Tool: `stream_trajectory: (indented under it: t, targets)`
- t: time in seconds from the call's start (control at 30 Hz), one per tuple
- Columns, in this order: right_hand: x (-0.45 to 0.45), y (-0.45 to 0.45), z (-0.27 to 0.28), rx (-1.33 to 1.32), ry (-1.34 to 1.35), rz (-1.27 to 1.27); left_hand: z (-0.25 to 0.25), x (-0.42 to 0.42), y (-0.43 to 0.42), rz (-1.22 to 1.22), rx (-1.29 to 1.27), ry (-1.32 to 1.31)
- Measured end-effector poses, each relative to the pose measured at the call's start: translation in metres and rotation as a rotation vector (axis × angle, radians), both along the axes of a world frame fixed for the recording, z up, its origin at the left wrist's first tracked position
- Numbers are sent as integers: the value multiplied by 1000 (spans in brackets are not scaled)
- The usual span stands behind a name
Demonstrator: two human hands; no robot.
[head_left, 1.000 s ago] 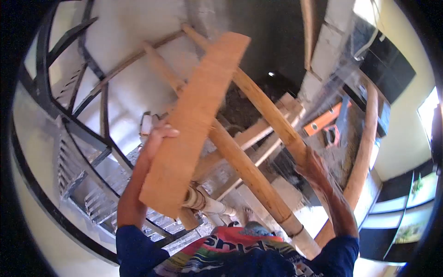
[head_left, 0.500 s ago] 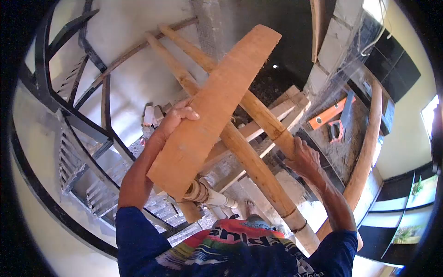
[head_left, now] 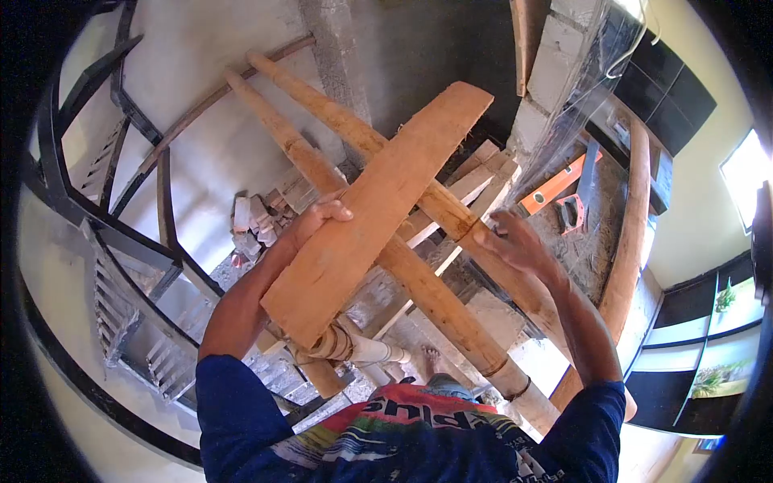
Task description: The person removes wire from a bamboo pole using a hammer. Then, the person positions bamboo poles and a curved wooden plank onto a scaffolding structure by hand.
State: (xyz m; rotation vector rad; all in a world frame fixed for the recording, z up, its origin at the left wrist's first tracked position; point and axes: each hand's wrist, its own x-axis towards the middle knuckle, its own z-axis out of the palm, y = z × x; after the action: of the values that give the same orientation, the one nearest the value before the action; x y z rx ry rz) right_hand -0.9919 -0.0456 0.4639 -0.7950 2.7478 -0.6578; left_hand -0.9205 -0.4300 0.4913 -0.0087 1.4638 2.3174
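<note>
A reddish-brown plank (head_left: 378, 209) lies slantwise across two bamboo poles, its near end at the lower left. My left hand (head_left: 320, 219) grips the plank's left edge, thumb on top and the other fingers hidden beneath. Over the right-hand bamboo pole (head_left: 451, 216), my right hand (head_left: 515, 241) is raised slightly with its fingers apart and bent, holding nothing. The other bamboo pole (head_left: 439, 302) passes under the plank, between my arms. A shorter bamboo piece (head_left: 366, 348) lies crosswise by the plank's near end.
An orange level (head_left: 551, 189) and a handsaw (head_left: 572, 211) lie at the right, beside a long rounded pole (head_left: 628, 241). Dark metal stair framing (head_left: 121, 217) stands at the left. Broken blocks (head_left: 256, 221) are piled beyond my left hand. A concrete block wall (head_left: 555, 60) rises at the back.
My right hand has lifted off the right bamboo pole, moved up and left, and opened. The plank has turned slightly, with my left hand still gripping it. The view has shifted.
</note>
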Motion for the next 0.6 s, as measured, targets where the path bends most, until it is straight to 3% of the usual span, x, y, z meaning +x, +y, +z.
stream_trajectory:
  t: [0.07,0.13,0.2,0.27,0.33,0.43,0.5,0.6]
  targets:
    - [-9,-16,8,-339,-76,-109,-3,4,-2,20,-43,11]
    - [-23,-29,12,-387,-89,-66,-3,9,-2,40,-85,21]
    - [-32,-46,22,-653,-450,-118,1,12,0,-87,-22,-35]
    - [-41,-65,21,-800,-551,-241,-4,9,0,-116,-11,-49]
    - [-49,-78,18,-1257,-734,-346,-11,11,-1,-139,2,-66]
    - [-65,-85,1,-1427,-751,-434,-15,17,-1,-175,-48,-82]
    - [-83,-82,-22,-1395,-803,-477,-8,24,-1,-181,-139,-38]
    - [-85,-74,-23,-1329,-865,-466,-15,32,-22,-234,-81,-90]
